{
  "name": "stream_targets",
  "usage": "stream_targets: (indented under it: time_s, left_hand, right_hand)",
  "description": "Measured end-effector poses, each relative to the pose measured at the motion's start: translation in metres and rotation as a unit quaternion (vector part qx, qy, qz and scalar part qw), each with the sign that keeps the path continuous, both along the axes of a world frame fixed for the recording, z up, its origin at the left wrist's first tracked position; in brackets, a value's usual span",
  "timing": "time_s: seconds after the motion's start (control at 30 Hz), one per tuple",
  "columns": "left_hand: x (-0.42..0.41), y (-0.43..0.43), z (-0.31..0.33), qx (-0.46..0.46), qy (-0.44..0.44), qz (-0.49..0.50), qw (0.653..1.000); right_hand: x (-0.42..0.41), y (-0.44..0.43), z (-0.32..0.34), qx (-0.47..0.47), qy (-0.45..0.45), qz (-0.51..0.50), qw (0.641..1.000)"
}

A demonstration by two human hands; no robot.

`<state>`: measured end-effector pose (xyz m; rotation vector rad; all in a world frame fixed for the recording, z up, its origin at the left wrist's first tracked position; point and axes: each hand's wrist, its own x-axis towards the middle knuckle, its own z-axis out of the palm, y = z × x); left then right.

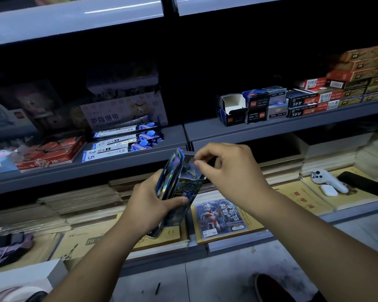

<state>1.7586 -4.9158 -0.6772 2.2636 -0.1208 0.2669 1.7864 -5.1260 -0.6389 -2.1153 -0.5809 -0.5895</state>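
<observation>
The left hand (150,203) is gripping a shiny blue box (183,189) round its lower half, thumb lying across the front, and is holding it slightly tilted between the two hands. The right hand (229,168) is pinching the box's raised top flap (187,162) between thumb and forefinger; its contents are not showing. Up right of the right hand, an open carton (231,105) is showing a white inside beside boxes reading "deli" (256,115). Left of the left hand, a red tray (52,156) marked "28" is holding red packs.
</observation>
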Motion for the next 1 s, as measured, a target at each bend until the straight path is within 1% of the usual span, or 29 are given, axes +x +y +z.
stream_targets:
  time_s: [0.2, 0.33, 0.53, 0.77, 1.0]
  left_hand:
    - [-0.001, -0.004, 0.0, 0.015, -0.015, -0.007, 1.0]
    - [0.0, 0.0, 0.0, 0.018, -0.01, -0.002, 1.0]
    - [0.0, 0.001, -0.002, 0.039, -0.004, -0.002, 0.999]
    - [0.001, 0.002, -0.004, 0.053, -0.009, -0.007, 0.999]
    - [0.002, 0.003, -0.004, 0.067, 0.004, 0.001, 0.998]
  right_hand:
    - [-0.003, 0.011, -0.007, -0.073, -0.01, 0.039, 0.997]
    - [-0.004, 0.013, -0.006, -0.116, 0.011, 0.041, 0.992]
    - [-0.002, 0.012, -0.008, -0.126, 0.035, 0.004, 0.991]
    - [-0.004, 0.013, -0.008, -0.143, 0.044, 0.015, 0.989]
    - [-0.002, 0.013, -0.01, -0.118, 0.064, 0.031, 0.99]
